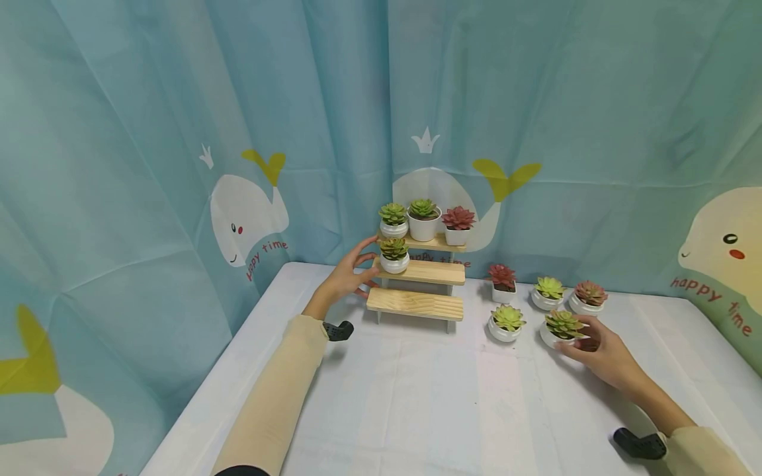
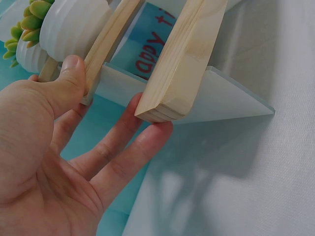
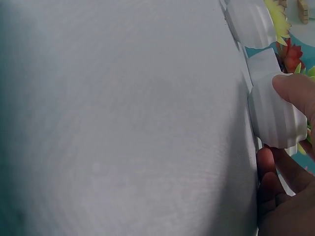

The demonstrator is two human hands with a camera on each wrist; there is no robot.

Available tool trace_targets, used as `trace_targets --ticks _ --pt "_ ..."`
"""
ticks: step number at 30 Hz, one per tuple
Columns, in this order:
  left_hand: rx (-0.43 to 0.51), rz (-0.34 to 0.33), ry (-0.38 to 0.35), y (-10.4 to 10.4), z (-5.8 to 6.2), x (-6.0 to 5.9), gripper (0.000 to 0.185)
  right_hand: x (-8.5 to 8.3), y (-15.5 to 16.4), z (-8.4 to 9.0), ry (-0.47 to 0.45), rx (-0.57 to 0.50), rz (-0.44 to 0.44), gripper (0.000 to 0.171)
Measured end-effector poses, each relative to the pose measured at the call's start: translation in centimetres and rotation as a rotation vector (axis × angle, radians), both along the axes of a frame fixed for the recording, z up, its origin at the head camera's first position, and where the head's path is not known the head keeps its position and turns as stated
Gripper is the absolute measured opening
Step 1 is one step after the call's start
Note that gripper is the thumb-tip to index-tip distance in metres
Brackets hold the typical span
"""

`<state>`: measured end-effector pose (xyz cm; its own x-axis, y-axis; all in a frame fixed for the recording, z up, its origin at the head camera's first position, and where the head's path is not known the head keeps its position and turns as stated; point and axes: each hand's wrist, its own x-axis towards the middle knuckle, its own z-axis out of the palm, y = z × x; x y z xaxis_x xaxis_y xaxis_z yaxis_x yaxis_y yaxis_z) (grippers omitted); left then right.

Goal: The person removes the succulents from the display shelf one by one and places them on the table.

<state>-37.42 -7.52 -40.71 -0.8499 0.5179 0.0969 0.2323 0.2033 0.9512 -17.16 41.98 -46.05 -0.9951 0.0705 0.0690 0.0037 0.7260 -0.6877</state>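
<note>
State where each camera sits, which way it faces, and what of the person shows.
Head: worn on the head, facing forward and down at the stand, potted succulents and curtain; left hand, right hand and sleeves show.
Left wrist: worn on that wrist, facing the end of the stand; left hand shows.
Right wrist: worn on that wrist, facing the tabletop and held pot; part of the right hand shows.
Shared by head and right wrist: the held pot.

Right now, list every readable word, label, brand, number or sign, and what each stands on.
"happy time": curtain, beside the left smiling whale.
"happy time": curtain, below the right whale.
"appy time": curtain, partly hidden behind the wooden shelf.
Red marks, lower-left edge: cut off, unreadable.
White pots: none visible.
</note>
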Motion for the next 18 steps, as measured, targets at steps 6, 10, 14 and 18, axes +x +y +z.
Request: trace_targets --ticks 6,10,14,18 --pt "0.010 0.004 -0.021 0.03 0.05 0.04 0.075 -0.06 0.07 0.00 -0.012 0.007 -0.001 0.080" --pt "0.003 0.003 -0.023 0.07 0.07 0.02 0.075 -0.01 0.02 0.06 -0.013 0.006 0.001 0.080" --pt "0.002 0.005 -0.022 0.09 0.11 0.03 0.075 -0.05 0.02 0.10 -0.016 -0.004 0.009 0.079" --pt "0.001 0.006 -0.016 0.07 0.07 0.01 0.075 -0.23 0.08 0.23 -0.034 -0.015 0.012 0.080"
